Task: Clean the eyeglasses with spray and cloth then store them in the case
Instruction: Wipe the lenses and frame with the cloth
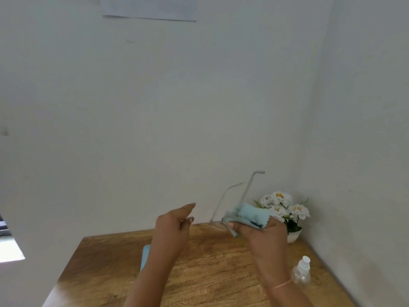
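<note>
Clear-framed eyeglasses (pixel 223 202) are raised above the far part of the table, with one temple arm pointing up. My right hand (pixel 263 235) pinches them through a light blue cloth (pixel 250 214) wrapped over one lens. My left hand (pixel 172 224) hovers just left of the glasses with fingers spread, touching nothing. A small clear spray bottle (pixel 301 272) with a white top stands on the table near my right wrist. The light blue case (pixel 145 257) lies on the table, mostly hidden behind my left forearm.
The wooden table (pixel 210 262) fits into a corner of white walls. A white pot of white flowers (pixel 285 212) stands at the table's far right corner, just behind my right hand. A window edge shows at the far left.
</note>
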